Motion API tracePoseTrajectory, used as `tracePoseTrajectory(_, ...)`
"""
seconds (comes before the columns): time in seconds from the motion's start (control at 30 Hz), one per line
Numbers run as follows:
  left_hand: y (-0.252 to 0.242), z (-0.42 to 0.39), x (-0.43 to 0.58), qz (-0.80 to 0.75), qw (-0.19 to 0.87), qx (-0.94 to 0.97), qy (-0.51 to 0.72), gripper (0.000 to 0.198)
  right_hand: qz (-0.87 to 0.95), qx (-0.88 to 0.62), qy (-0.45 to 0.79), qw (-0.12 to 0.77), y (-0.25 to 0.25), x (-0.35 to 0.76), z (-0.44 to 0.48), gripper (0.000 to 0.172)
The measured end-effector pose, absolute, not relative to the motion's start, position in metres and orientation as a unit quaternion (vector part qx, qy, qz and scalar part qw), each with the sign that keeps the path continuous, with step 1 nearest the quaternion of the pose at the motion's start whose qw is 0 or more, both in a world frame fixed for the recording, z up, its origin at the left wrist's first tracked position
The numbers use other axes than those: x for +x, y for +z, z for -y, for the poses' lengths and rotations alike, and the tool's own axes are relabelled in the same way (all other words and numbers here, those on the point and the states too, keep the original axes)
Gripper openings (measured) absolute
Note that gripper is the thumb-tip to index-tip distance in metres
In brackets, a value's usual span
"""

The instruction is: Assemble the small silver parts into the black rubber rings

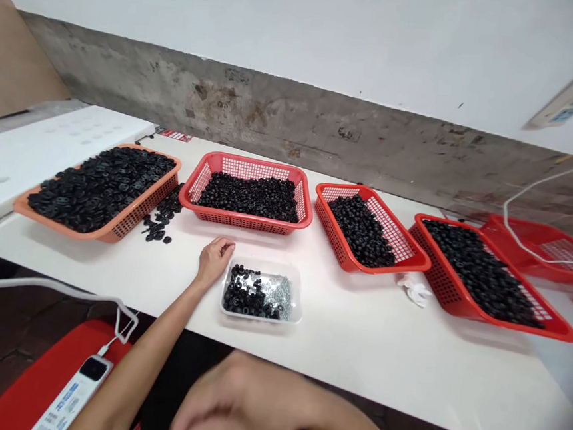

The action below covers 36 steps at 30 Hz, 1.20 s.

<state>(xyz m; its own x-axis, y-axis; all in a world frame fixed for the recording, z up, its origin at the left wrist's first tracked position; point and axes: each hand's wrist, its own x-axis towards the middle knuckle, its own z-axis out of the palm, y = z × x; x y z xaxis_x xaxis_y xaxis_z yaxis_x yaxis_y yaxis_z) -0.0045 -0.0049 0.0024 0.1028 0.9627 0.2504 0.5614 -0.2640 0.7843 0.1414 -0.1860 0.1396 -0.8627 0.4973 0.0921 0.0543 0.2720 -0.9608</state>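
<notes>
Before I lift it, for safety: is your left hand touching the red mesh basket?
Apart: the head view shows white table between left hand and basket rim.

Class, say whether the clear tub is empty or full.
Partly filled: the clear tub holds black rings and small silver pieces, below its rim.

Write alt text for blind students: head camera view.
A left hand rests beside a clear plastic tub of black rings and silver pieces; the blurred right hand is nearer. Red mesh baskets of black rings line a white table.
</notes>
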Motion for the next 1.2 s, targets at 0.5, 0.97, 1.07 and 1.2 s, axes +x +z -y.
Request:
tracePoseTrajectory(0.5, 0.004, 0.005, -0.002, -0.557, 0.257, 0.689, 0.387, 0.015, 0.859, -0.474, 0.188, -0.055, 0.084, 0.194, 0.096, 0.032)
tracePoseTrajectory(0.97, 0.036, 0.037, -0.012, -0.552, 0.266, 0.637, 0.467, 0.021, 0.767, -0.519, 0.335, 0.172, 0.083, 0.214, 0.103, 0.022)
tracePoseTrajectory(1.07, 0.062, 0.079, -0.004, -0.529, 0.269, 0.647, 0.479, 0.023, 0.716, -0.497, 0.433, 0.229, 0.086, 0.218, 0.108, 0.029)
tracePoseTrajectory(1.2, 0.078, 0.126, 0.021, -0.443, 0.351, 0.671, 0.481, 0.020, 0.657, -0.448, 0.539, 0.277, 0.088, 0.210, 0.116, 0.044)
